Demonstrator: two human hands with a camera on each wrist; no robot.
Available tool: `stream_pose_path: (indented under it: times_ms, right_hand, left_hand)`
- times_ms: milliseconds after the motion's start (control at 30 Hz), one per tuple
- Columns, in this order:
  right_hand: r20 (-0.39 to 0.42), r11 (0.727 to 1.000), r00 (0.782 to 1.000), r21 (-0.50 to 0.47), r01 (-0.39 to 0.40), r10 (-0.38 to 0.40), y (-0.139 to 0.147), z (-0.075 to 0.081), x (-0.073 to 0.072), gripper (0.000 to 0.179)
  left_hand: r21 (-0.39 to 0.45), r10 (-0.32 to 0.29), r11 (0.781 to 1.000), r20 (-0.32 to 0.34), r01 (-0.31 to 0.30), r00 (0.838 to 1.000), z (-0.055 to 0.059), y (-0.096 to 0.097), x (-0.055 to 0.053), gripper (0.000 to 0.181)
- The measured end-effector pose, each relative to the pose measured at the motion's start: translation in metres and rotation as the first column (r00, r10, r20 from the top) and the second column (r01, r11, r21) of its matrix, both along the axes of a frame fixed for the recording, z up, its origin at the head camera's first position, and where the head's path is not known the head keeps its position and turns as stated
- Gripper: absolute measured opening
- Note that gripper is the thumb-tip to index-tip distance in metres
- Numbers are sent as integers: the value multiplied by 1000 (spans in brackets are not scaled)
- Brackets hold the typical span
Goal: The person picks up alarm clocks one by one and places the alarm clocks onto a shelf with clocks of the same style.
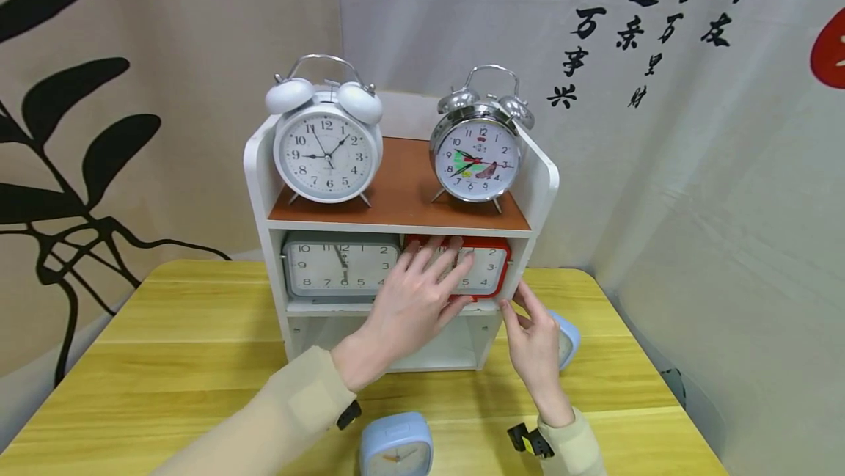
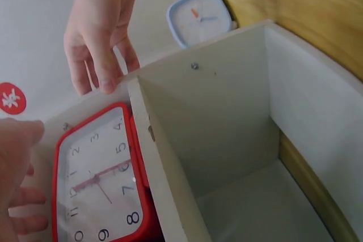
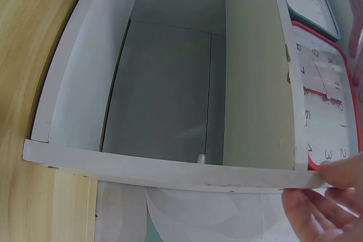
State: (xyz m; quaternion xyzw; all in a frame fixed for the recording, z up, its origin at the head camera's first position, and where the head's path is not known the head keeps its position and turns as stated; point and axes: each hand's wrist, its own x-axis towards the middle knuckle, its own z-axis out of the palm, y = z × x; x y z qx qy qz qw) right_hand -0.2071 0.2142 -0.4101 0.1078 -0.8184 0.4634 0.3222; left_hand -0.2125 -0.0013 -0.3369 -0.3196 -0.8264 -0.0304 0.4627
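Note:
In the head view, a red rectangular clock [image 1: 487, 265] stands in the middle compartment of a small white shelf [image 1: 260, 175]. My left hand [image 1: 416, 289] reaches across the clock's left part, fingers extended and slightly spread, hiding part of its dial. Beside it on the left stands a grey clock [image 1: 343, 263]. My right hand [image 1: 533, 340] is at the shelf's right side panel. The right wrist view shows the thumb [image 3: 343, 171] and fingers of that hand pinching the panel's front edge, just by the red clock [image 3: 326, 100].
On the brown top board [image 1: 409, 175] stand a white twin-bell alarm clock [image 1: 328, 149] and a silver twin-bell alarm clock [image 1: 478, 153]. One small blue clock [image 1: 397, 443] is on the wooden table [image 1: 165, 344] in front, another blue clock [image 1: 569, 340] behind the right hand.

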Motion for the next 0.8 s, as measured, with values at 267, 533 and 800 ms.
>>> stream_pose_path:
  times_ms: [267,533,800]
  right_hand:
    - [-17,1000,1000,6,5,-5,0,-2,-1,48]
    - [-12,1000,1000,-3,4,-4,0,-2,-1,48]
    - [-6,1000,1000,6,10,-9,-1,-1,-1,49]
  left_hand:
    - [-33,-139,989,75,142,988,-13,-14,17,56]
    - [-11,-211,976,170,215,963,-24,-27,38,63]
    - [20,-222,974,248,224,943,-33,-38,48,63]
